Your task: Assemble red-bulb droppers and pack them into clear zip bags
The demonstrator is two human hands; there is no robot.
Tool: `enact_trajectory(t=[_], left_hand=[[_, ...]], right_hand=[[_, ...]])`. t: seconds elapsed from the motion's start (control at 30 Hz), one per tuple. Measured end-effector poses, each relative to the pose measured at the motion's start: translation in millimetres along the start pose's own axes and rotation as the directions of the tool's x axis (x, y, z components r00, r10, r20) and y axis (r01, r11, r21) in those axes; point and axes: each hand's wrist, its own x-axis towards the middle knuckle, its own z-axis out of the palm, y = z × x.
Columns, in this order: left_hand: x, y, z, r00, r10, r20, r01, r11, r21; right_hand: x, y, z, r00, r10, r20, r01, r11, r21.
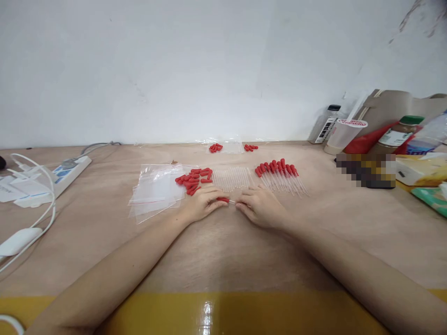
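Observation:
My left hand (204, 204) is closed on a red rubber bulb (222, 199). From the bulb a thin clear dropper tube (232, 202) runs rightward into the fingers of my right hand (261, 207), which pinch it. The bulb sits at the tube's left end; how far it is pushed on is hidden by my fingers. Behind my left hand lies a pile of loose red bulbs (193, 179). A row of bare clear tubes (231, 179) lies just beyond both hands. To the right, several droppers with red bulbs fitted (279, 173) are fanned out.
Clear zip bags (157, 188) lie left of the bulbs. More bulbs (215, 148) and tubes (233, 147) are by the wall. At far left is a power strip (71, 179) with cables. A bottle (326, 123), a cup (344, 135) and a jar (398, 135) stand at right.

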Motion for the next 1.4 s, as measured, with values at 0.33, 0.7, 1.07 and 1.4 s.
enact_trajectory(t=[0.33, 0.7, 1.07, 1.4], left_hand=[[-4.3, -20.2, -6.2, 0.863, -0.350, -0.365, 0.497, 0.721, 0.483], [-4.5, -32.5, -7.2, 0.882, -0.363, -0.300, 0.470, 0.679, 0.564], [4.8, -36.1, -7.5, 0.916, -0.324, -0.238, 0.401, 0.716, 0.572], [1.1, -27.9, -3.2, 0.918, -0.223, -0.330, 0.362, 0.810, 0.462]], right_hand=[[-7.2, 106.3, -37.4, 0.566, 0.810, -0.152, -0.785, 0.586, 0.200], [-15.4, 128.7, -19.2, 0.556, 0.806, -0.203, -0.797, 0.586, 0.143], [3.2, 79.1, -5.3, 0.756, 0.612, -0.231, -0.606, 0.788, 0.105], [61.1, 61.4, 10.2, 0.661, 0.748, 0.064, -0.744, 0.664, -0.072]])
